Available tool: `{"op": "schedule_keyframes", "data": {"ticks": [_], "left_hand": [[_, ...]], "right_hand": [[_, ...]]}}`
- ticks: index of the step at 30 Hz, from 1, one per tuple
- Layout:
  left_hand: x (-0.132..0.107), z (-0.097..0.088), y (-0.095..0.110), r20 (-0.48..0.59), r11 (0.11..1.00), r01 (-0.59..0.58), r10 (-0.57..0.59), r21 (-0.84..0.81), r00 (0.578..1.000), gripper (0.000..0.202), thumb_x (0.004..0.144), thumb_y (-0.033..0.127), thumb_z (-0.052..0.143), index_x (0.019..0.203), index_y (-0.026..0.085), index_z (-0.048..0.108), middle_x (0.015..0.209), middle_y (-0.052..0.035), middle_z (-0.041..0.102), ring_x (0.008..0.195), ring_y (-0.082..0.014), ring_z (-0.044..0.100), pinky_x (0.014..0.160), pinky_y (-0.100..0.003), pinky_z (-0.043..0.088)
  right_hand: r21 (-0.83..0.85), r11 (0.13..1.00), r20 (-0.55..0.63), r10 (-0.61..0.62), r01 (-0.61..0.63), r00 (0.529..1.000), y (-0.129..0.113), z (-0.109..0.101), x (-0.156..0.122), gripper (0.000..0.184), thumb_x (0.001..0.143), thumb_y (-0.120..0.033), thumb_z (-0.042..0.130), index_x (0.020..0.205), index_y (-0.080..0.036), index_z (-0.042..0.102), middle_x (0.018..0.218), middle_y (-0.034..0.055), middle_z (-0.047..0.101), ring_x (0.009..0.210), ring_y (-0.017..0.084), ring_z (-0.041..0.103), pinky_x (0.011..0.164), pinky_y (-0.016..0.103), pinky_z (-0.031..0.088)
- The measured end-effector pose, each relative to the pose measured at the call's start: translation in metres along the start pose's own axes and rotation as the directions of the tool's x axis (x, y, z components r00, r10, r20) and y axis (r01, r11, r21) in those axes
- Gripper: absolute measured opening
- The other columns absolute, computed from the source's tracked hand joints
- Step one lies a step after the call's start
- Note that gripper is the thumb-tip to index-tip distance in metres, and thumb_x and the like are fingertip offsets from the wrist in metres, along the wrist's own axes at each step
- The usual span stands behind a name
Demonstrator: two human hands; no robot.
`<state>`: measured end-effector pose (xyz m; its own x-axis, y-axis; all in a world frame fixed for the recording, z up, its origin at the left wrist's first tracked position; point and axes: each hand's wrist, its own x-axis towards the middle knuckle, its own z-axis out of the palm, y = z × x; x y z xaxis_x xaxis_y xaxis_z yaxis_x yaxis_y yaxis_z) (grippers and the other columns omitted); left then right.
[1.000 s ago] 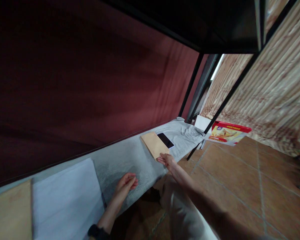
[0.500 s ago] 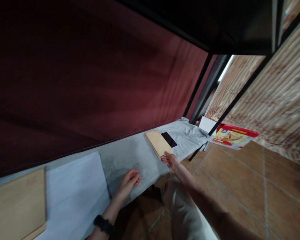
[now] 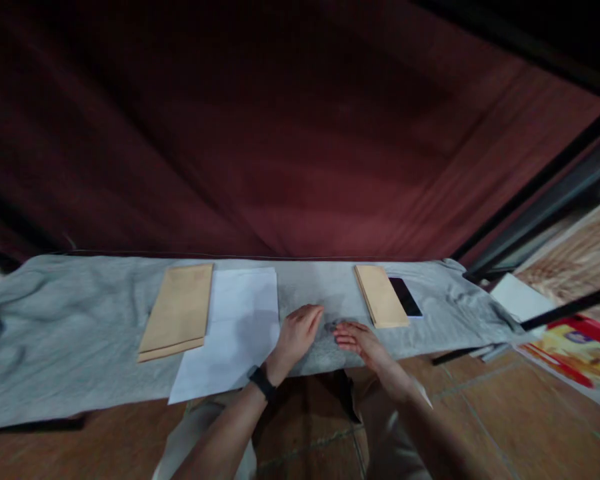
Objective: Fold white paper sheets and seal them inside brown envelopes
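Note:
My left hand (image 3: pixel 298 333) rests on the grey cloth (image 3: pixel 70 327) with its fingers loosely curled and nothing in them, just right of a white sheet of paper (image 3: pixel 235 327). My right hand (image 3: pixel 357 339) lies flat beside it, fingers stretched out towards the left, empty. A stack of brown envelopes (image 3: pixel 380 295) lies a little to the right of my right hand, apart from it. A black phone (image 3: pixel 405 297) lies against that stack's right side. Another stack of brown envelopes (image 3: pixel 179 309) lies left of the white sheet.
A dark red curtain (image 3: pixel 300 147) hangs behind the cloth-covered surface. A black metal frame (image 3: pixel 545 193) stands at the right. On the tiled floor (image 3: pixel 480 413) at the right lie a red and yellow box (image 3: pixel 575 347) and a white sheet (image 3: pixel 520 297).
The view has swung round to face the surface squarely. My right hand has let go of the right envelope stack and drawn back to beside my left hand.

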<state>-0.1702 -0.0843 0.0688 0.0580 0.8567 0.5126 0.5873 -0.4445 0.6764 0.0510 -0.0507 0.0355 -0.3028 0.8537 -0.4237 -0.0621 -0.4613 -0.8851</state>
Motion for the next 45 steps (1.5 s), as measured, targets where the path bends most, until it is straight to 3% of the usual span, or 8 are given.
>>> {"op": "schedule_keyframes", "data": {"ticks": [3, 6, 9, 12, 15, 22, 37, 45], "left_hand": [[0.002, -0.014, -0.001, 0.01, 0.999, -0.042, 0.042, 0.025, 0.999, 0.023, 0.099, 0.031, 0.049, 0.095, 0.024, 0.07, 0.092, -0.0054, 0.075, 0.084, -0.0192, 0.07, 0.08, -0.032, 0.052], [0.011, -0.038, -0.019, -0.235, 0.985, 0.15, -0.165, -0.08, 0.958, 0.021, 0.095, 0.036, 0.054, 0.087, 0.024, 0.069, 0.083, -0.0037, 0.073, 0.076, -0.0175, 0.067, 0.072, -0.029, 0.05], [0.02, -0.07, -0.049, -0.542, 0.85, 0.278, -0.505, -0.448, 0.672, 0.021, 0.09, 0.039, 0.056, 0.091, 0.021, 0.066, 0.081, -0.0025, 0.069, 0.073, -0.0161, 0.065, 0.068, -0.028, 0.049], [0.02, -0.094, -0.077, -0.549, 0.644, 0.235, -0.752, -0.728, 0.365, 0.017, 0.079, 0.036, 0.059, 0.087, 0.02, 0.061, 0.078, -0.0001, 0.065, 0.069, -0.0136, 0.063, 0.066, -0.026, 0.047], [0.013, -0.099, -0.092, -0.485, 0.547, 0.275, -0.834, -0.791, 0.264, 0.018, 0.07, 0.031, 0.062, 0.084, 0.02, 0.06, 0.081, 0.0012, 0.064, 0.076, -0.013, 0.062, 0.072, -0.027, 0.045], [0.009, -0.072, -0.101, -0.406, 0.461, 0.381, -0.887, -0.802, 0.218, 0.019, 0.062, 0.022, 0.064, 0.079, 0.021, 0.055, 0.074, 0.0034, 0.057, 0.074, -0.0148, 0.057, 0.075, -0.032, 0.045], [0.016, -0.064, -0.108, -0.471, 0.51, 0.334, -0.86, -0.793, 0.196, 0.019, 0.067, 0.021, 0.06, 0.086, 0.021, 0.056, 0.085, 0.0004, 0.063, 0.084, -0.0171, 0.062, 0.087, -0.037, 0.049], [0.016, -0.091, -0.098, -0.706, 0.794, 0.225, -0.606, -0.565, 0.366, 0.018, 0.077, 0.024, 0.056, 0.093, 0.021, 0.062, 0.098, -0.0029, 0.065, 0.096, -0.0183, 0.06, 0.093, -0.035, 0.046]], "right_hand": [[-0.138, 0.989, 0.112, -0.035, 0.05, 0.993, 0.007, 0.061, 0.023, 0.022, 0.085, -0.044, 0.069, 0.091, -0.023, 0.07, 0.085, 0.0057, 0.076, 0.071, 0.019, 0.07, 0.071, 0.033, 0.06], [-0.358, 0.929, 0.127, -0.047, 0.09, 0.991, 0.009, 0.113, 0.046, 0.019, 0.091, -0.038, 0.059, 0.091, -0.023, 0.07, 0.078, 0.0026, 0.072, 0.067, 0.017, 0.067, 0.067, 0.031, 0.058], [-0.629, 0.757, 0.074, -0.165, 0.174, 0.984, 0.013, 0.145, 0.058, 0.017, 0.089, -0.025, 0.059, 0.098, -0.024, 0.072, 0.088, 0.0031, 0.074, 0.082, 0.019, 0.07, 0.078, 0.031, 0.056], [-0.817, 0.532, 0.067, -0.297, 0.224, 0.952, 0.022, 0.158, 0.062, 0.024, 0.087, -0.019, 0.059, 0.105, -0.024, 0.073, 0.105, 0.0054, 0.075, 0.103, 0.022, 0.068, 0.092, 0.031, 0.052], [-0.834, 0.488, 0.072, -0.364, 0.256, 0.929, 0.026, 0.159, 0.068, 0.031, 0.087, -0.017, 0.057, 0.113, -0.025, 0.072, 0.109, 0.0061, 0.073, 0.103, 0.022, 0.068, 0.094, 0.031, 0.052], [-0.762, 0.425, 0.213, -0.549, 0.489, 0.808, -0.028, 0.165, 0.135, 0.037, 0.084, -0.013, 0.064, 0.119, -0.022, 0.069, 0.126, 0.0092, 0.065, 0.125, 0.026, 0.056, 0.114, 0.04, 0.04], [-0.751, 0.487, 0.254, -0.409, 0.445, 0.876, -0.058, 0.199, 0.191, 0.016, 0.073, -0.033, 0.08, 0.079, -0.021, 0.071, 0.09, 0.0047, 0.07, 0.104, 0.024, 0.061, 0.105, 0.04, 0.042], [-0.522, 0.748, 0.104, -0.42, 0.409, 0.901, -0.07, 0.147, 0.161, 0.021, 0.077, -0.04, 0.069, 0.08, -0.023, 0.058, 0.06, -0.0074, 0.059, 0.057, 0.012, 0.055, 0.053, 0.021, 0.043]]}}
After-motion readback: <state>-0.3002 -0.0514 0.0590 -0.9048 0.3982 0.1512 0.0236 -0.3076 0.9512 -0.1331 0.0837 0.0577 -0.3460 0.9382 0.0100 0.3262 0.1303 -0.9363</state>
